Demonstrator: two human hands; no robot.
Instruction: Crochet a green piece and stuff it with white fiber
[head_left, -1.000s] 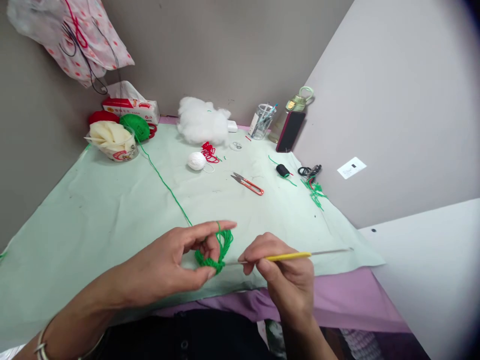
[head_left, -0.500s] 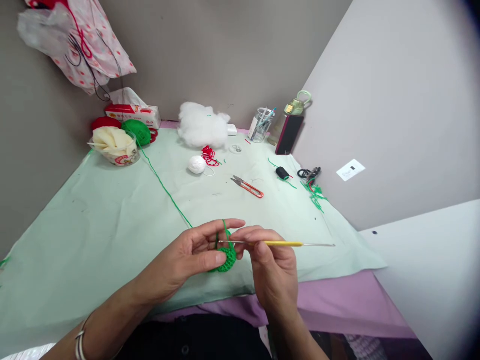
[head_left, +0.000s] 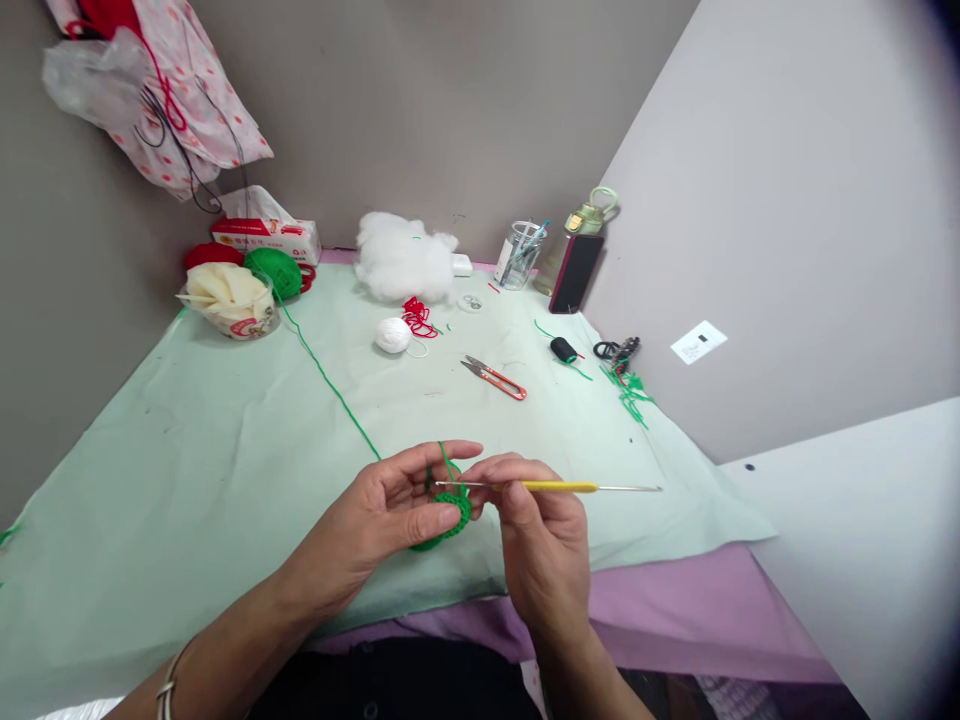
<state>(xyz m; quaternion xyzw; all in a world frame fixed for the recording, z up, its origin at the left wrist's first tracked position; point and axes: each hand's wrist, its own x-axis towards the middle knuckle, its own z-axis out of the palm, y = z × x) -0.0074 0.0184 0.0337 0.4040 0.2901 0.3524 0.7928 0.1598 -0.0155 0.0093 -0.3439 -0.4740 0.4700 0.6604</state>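
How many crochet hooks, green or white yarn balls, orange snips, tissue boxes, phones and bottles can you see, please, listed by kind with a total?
Crochet hook: 1, in the right hand
Yarn balls: 2, a green ball and a white ball
Orange snips: 1
Tissue box: 1
Phone: 1
Bottle: 1
Total: 7

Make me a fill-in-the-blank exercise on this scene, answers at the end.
The right hand holds a hook with a ____ handle. The left hand holds crochet coloured ____. The ball beside the red yarn is ____. In the picture, the tissue box stands to the ____ of the stuffing.
Missing words: yellow; green; white; left.
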